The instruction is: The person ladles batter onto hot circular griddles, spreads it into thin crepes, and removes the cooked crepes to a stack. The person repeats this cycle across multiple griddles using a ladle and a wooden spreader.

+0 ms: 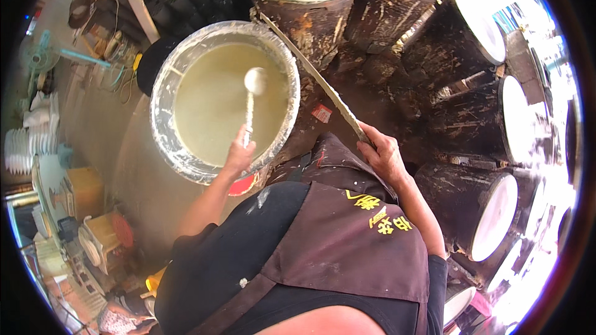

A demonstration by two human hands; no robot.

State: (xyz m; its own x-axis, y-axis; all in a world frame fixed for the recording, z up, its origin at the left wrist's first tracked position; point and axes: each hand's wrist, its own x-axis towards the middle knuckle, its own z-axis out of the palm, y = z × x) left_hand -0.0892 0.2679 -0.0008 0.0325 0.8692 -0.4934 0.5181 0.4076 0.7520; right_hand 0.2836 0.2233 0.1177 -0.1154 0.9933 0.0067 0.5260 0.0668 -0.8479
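My left hand (238,154) is closed round the handle of a long-handled ladle (249,110), its white, slightly blurred bowl over the pale liquid (208,102). Whether the bowl touches the liquid I cannot tell. That liquid fills much of a large round tub (162,121), whose rim and wall are splashed white. On the other side, my right hand (383,156) grips the near end of a long, thin wooden stick (313,74). Its far end reaches up beside the tub's right rim, near a stained dark drum.
Several dark, white-crusted drums (475,121) with pale tops curve round my right side and the far side. A small red packet (321,113) lies on the ground. Dark cylinders (186,0) are stacked far left, with a pale green fan (41,56) and wooden boxes (87,192) at left.
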